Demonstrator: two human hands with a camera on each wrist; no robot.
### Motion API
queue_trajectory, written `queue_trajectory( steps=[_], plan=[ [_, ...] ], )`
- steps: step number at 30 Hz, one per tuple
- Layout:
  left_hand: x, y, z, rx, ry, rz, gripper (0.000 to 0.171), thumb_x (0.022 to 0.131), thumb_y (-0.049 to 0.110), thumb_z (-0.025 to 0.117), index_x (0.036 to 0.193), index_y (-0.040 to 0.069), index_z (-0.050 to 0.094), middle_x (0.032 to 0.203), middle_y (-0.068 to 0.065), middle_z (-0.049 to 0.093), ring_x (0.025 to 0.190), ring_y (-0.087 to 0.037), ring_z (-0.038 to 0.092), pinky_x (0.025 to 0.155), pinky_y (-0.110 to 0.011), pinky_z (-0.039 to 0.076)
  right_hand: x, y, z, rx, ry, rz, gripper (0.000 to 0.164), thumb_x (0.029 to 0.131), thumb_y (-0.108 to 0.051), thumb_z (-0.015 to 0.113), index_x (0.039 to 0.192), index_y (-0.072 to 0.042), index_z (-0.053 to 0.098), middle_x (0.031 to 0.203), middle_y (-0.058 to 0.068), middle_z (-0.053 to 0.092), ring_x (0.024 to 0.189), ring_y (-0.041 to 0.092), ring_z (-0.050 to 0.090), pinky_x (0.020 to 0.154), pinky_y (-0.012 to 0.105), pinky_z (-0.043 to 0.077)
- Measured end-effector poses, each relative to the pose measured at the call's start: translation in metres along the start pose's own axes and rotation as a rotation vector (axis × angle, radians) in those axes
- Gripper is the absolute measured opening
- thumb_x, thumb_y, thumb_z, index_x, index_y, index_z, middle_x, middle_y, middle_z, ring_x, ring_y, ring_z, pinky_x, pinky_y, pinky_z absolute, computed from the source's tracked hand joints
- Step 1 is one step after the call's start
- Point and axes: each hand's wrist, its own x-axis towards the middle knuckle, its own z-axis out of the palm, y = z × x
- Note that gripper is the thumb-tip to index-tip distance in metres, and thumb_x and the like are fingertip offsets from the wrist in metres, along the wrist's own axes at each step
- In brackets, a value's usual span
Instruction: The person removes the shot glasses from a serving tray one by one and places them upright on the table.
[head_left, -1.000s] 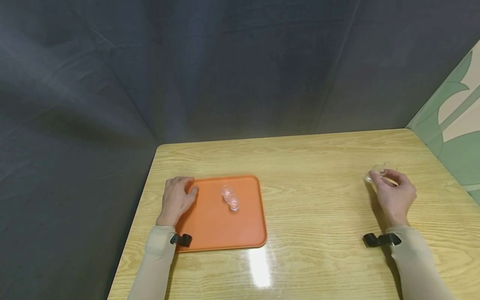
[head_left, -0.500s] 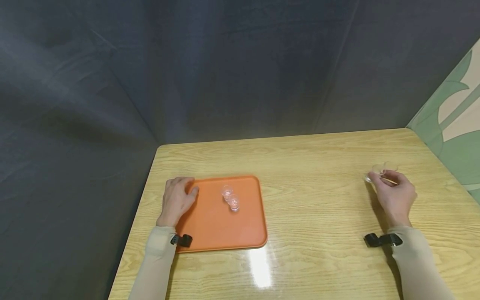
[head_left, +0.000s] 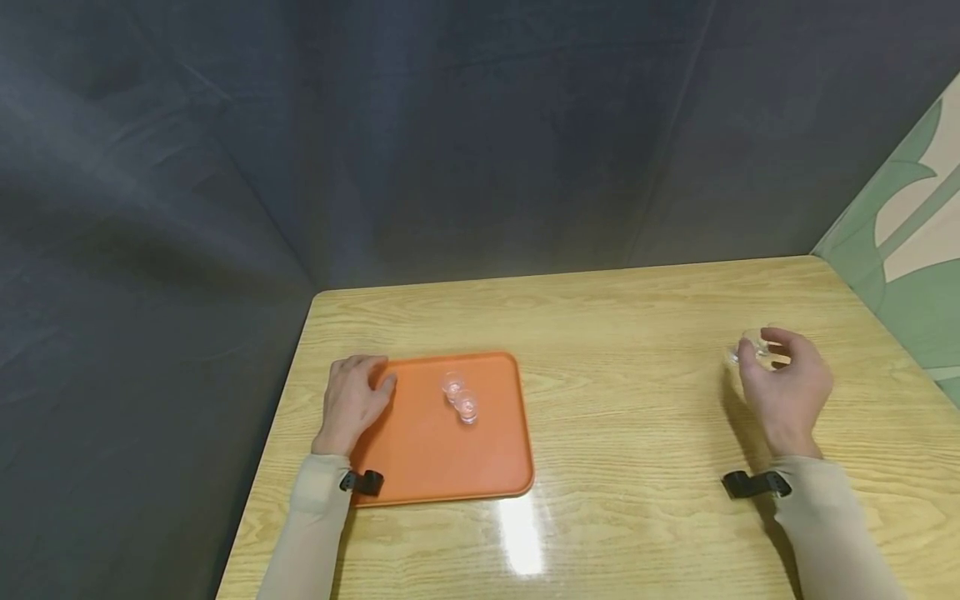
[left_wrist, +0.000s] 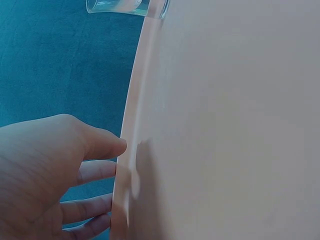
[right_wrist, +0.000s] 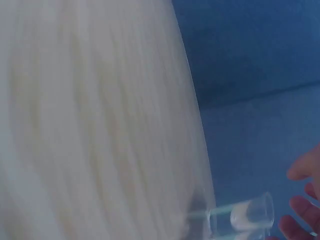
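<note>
My left hand rests at the left rim of an orange tray. In the left wrist view its thumb and straight fingertips meet the rim. Two small clear glasses stand close together on the tray; the lower part of one glass shows at the top of the left wrist view. Far to the right, my right hand curves loosely around clear glasses, with a gap between thumb and forefinger. In the right wrist view the fingers stand apart from the upright glass; another glass is partly cut off below it.
The wooden table stretches between the tray and the right hand. A dark curtain hangs behind and to the left. A wall with a green leaf pattern borders the right side. Black straps sit on both wrists.
My right thumb and forefinger have parted from their pinch at the glasses, and the hand has shifted slightly. The left hand, the tray and its two glasses stay put.
</note>
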Motion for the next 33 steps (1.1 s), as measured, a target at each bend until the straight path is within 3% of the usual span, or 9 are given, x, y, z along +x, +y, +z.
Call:
queue_trajectory(
  steps=[3,7,10,16,22,27,33],
  plan=[
    [0.0,0.0,-0.001,-0.002,0.001,0.003,0.041,0.102,0.029,0.07,0.136,0.005,0.072,0.141,-0.023,0.066,0.135,-0.046,0.05,0.109,-0.06,0.046,-0.009,-0.009,0.008,0.049,-0.041,-0.049,0.034,0.095,-0.025,0.074,0.12,-0.003,0.077,0.114,0.0,0.075,0.087,-0.015,0.055,0.076,0.003,0.041],
    [0.0,0.0,-0.001,-0.007,-0.002,0.001,0.041,0.102,0.029,0.07,0.136,0.006,0.072,0.141,-0.023,0.065,0.135,-0.046,0.05,0.109,-0.06,0.046,-0.024,-0.022,0.021,0.127,-0.179,-0.024,0.031,0.096,-0.024,0.076,0.12,-0.004,0.076,0.103,-0.02,0.07,0.083,-0.012,0.061,0.07,0.003,0.047],
    [0.0,0.0,0.0,-0.008,-0.008,-0.002,0.041,0.102,0.029,0.07,0.137,0.006,0.072,0.142,-0.023,0.065,0.136,-0.046,0.049,0.11,-0.06,0.046,-0.034,-0.03,0.031,0.174,-0.262,-0.021,0.029,0.097,-0.023,0.076,0.118,-0.004,0.076,0.1,-0.026,0.067,0.085,-0.013,0.063,0.071,0.005,0.048],
    [-0.002,0.001,-0.001,-0.003,-0.01,0.0,0.041,0.103,0.028,0.07,0.137,0.006,0.071,0.142,-0.024,0.065,0.135,-0.046,0.049,0.109,-0.06,0.045,-0.056,-0.045,0.049,0.239,-0.403,-0.06,0.023,0.098,-0.02,0.077,0.113,-0.003,0.077,0.106,-0.007,0.076,0.089,-0.011,0.065,0.076,0.006,0.052],
    [-0.001,0.001,-0.002,-0.001,-0.006,0.0,0.041,0.102,0.028,0.07,0.137,0.005,0.071,0.142,-0.024,0.065,0.135,-0.047,0.049,0.109,-0.06,0.046,-0.077,-0.058,0.062,0.263,-0.526,-0.13,0.024,0.099,-0.019,0.076,0.115,-0.001,0.075,0.113,0.012,0.076,0.09,-0.009,0.066,0.076,0.008,0.054],
    [-0.001,0.002,-0.002,-0.004,-0.011,-0.004,0.041,0.103,0.029,0.07,0.137,0.006,0.071,0.142,-0.023,0.065,0.136,-0.046,0.049,0.11,-0.06,0.046,-0.092,-0.066,0.07,0.284,-0.592,-0.174,0.022,0.099,-0.015,0.077,0.114,0.001,0.075,0.11,0.018,0.077,0.088,-0.005,0.068,0.074,0.011,0.056],
    [-0.001,0.002,-0.002,-0.002,-0.005,0.002,0.041,0.102,0.028,0.07,0.136,0.006,0.072,0.141,-0.023,0.065,0.135,-0.046,0.05,0.109,-0.06,0.046,-0.104,-0.08,0.078,0.321,-0.65,-0.169,0.021,0.097,-0.015,0.078,0.113,-0.001,0.075,0.108,0.017,0.079,0.089,0.002,0.07,0.075,0.015,0.059]
  ],
)
